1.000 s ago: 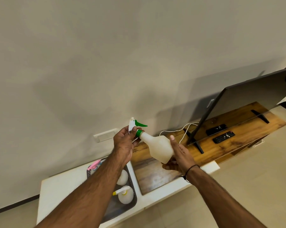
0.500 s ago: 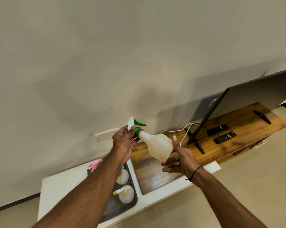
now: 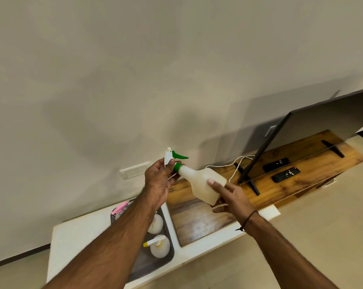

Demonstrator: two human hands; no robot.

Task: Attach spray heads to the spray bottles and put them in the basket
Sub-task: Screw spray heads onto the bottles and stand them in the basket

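Head view: both hands (image 3: pixel 158 180) hold the green-headed spray bottle (image 3: pixel 203 184).

Soft, even light; faint shadows on the wall (image 3: pixel 134 80); wide-angle bending at edges.

No readable text (remote (image 3: pixel 286 174) markings perhaps too small).

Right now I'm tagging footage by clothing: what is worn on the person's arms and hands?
Both forearms are bare, with no sleeves in view and no gloves. The right wrist carries a thin black cord band with a small knot hanging from it. The left hand and right hand show no rings or watch that I can see.
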